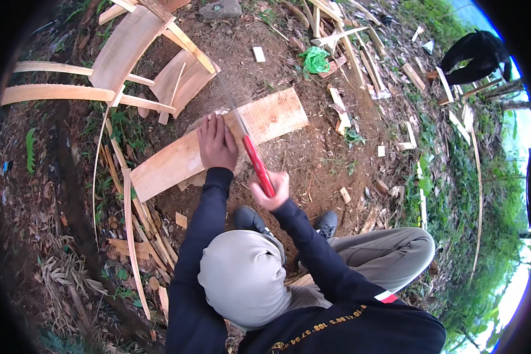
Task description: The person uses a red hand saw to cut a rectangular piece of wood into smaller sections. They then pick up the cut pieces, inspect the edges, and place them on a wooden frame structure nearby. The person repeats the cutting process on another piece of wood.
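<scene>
A long curved plank of pale wood (277, 115) lies across a chopping block on bare soil. My left hand (216, 143) presses flat on the plank near its middle. My right hand (271, 190) is closed round the red handle of a blade tool (256, 159). The tool's metal blade (240, 123) rests on the plank just right of my left hand. Both arms are in dark sleeves. My knee in grey trousers (242, 274) and two dark shoes (251, 219) sit below the plank.
Several curved cut planks (124, 44) are stacked at the upper left. Thin wood strips (133, 236) lie at the left on dry leaves. Offcuts and a green bag (315, 59) litter the ground above. Another person in black (475, 56) bends over at the upper right.
</scene>
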`<state>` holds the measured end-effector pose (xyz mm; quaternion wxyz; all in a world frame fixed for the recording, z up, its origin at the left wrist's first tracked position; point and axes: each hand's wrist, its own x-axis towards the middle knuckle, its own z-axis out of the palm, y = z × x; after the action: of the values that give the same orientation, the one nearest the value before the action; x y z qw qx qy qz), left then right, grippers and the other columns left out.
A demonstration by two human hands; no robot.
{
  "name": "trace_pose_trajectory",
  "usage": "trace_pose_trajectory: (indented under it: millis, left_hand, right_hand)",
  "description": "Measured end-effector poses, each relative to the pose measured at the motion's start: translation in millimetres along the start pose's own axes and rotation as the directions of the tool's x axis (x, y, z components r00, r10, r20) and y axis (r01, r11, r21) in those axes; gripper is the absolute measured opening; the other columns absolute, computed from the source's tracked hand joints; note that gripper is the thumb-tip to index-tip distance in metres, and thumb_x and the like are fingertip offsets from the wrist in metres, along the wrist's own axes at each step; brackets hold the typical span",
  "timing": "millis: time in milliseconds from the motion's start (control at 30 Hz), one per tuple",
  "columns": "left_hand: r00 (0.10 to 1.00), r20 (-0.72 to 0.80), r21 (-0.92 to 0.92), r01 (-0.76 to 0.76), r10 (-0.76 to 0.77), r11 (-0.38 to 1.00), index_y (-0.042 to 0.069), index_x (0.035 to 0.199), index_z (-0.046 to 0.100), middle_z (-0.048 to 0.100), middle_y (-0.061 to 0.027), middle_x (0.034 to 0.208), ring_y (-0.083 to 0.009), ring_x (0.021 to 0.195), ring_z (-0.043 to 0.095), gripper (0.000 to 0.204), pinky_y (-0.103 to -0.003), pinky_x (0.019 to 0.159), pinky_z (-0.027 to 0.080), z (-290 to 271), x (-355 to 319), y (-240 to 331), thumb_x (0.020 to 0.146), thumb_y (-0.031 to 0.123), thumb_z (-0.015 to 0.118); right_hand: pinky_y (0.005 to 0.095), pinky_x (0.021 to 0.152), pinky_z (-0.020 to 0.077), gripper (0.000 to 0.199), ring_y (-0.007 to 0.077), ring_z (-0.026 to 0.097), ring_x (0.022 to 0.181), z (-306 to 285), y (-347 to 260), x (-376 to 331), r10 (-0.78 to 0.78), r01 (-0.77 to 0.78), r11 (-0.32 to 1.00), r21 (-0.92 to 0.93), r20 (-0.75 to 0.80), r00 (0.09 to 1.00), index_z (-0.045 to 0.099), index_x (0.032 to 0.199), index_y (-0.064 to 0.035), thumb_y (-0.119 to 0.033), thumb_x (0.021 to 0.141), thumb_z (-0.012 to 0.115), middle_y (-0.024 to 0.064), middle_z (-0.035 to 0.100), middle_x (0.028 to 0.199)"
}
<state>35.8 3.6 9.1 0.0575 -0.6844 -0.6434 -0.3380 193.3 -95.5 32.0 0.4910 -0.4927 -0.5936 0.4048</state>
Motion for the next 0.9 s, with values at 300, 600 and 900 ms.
trace_pose_trajectory:
  millis: [300,600,900]
  left_hand:
    - [1.0,0.006,0.014,0.019,-0.019,1.0,-0.003,0.128,0.065,0.058,-0.0188,0.141,-0.0391,0.138,0.048,0.038,-0.056,0.116,0.033,-1.7,-2.2,-14.1,0.097,0.017,0.054]
    - [0.998,-0.056,0.02,0.002,-0.001,1.0,-0.001,0.124,0.068,0.062,-0.0199,0.135,-0.0399,0.134,0.052,0.035,-0.056,0.113,0.037,1.6,-0.5,-8.8,0.097,0.016,0.054]
    - [0.999,-0.034,0.08,0.019,-0.016,0.997,-0.002,0.127,0.066,0.061,-0.0189,0.136,-0.0392,0.134,0.051,0.037,-0.055,0.115,0.036,-5.0,4.6,-15.6,0.097,0.017,0.054]
  right_hand:
    - [0.0338,0.046,0.0434,0.02,0.0174,0.053,0.042,6.8,-8.1,-0.7,0.066,-0.066,0.994,0.091,0.002,0.998,0.054,0.061,-0.007,-0.007,0.076,0.067,0.0068,0.048,0.049]
    - [0.032,0.048,0.0455,0.018,0.0167,0.055,0.043,-9.7,-10.9,-31.3,0.03,-0.032,0.999,0.032,0.043,0.999,0.058,0.062,-0.005,-0.006,0.077,0.067,0.0075,0.051,0.05]
    - [0.0342,0.049,0.0463,0.02,0.0184,0.056,0.043,-18.6,-27.9,-71.1,0.1,-0.105,0.99,0.098,0.049,0.994,0.055,0.061,-0.0063,-0.007,0.076,0.068,0.0088,0.051,0.05]
